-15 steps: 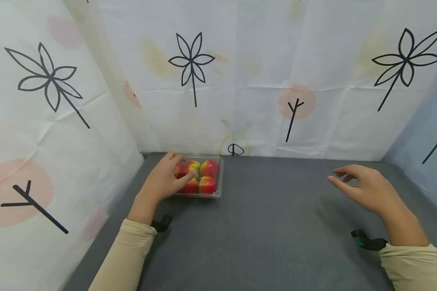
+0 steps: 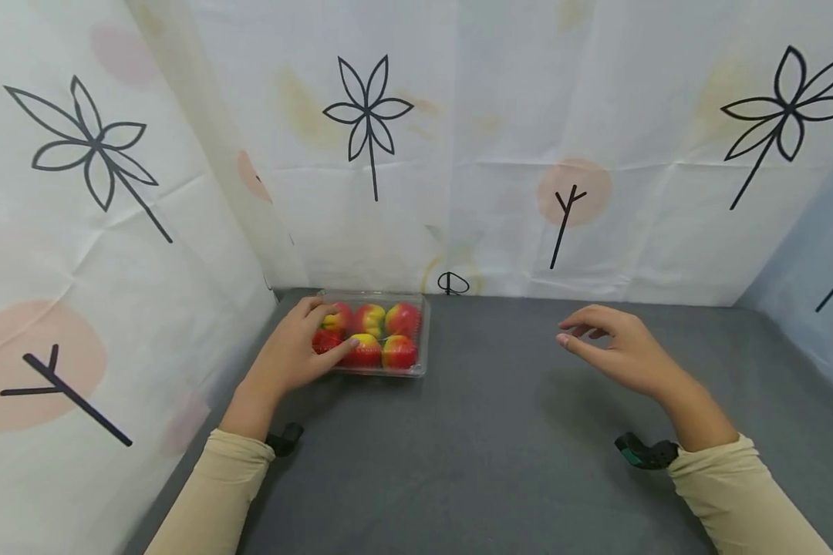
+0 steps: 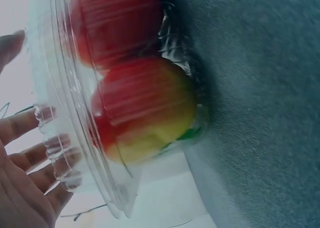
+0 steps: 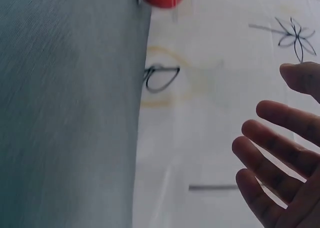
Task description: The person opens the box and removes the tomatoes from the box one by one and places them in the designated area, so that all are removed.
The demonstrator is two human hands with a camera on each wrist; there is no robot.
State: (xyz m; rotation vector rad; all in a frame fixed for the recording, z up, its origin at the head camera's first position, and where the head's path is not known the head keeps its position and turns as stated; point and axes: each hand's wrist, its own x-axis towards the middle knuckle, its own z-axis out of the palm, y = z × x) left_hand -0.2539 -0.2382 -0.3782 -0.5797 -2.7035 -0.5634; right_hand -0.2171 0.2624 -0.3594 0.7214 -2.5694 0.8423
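A clear plastic clamshell box (image 2: 422, 339) with several red-and-yellow fruits (image 2: 399, 351), apple-like, stands at the back left of the table. My left hand (image 2: 288, 347) is over the box's left end, with thumb and fingers spread apart. In the left wrist view its fingers (image 3: 22, 125) show partly through the clear lid (image 3: 75, 103); whether they touch it I cannot tell. Over the table to the right of the box hangs my right hand (image 2: 614, 347), holding nothing, its fingers (image 4: 270, 168) loosely bent and apart in the right wrist view.
A grey cloth (image 2: 444, 462) covers the table. White printed fabric walls (image 2: 500, 154) stand at the back and on both sides, the back one close behind the box. Each wrist wears a black camera mount (image 2: 645, 451).
My right hand has moved left, towards the middle of the table. The left hand has shifted slightly left and uncovers more of the fruit. The box appears to stay in place.
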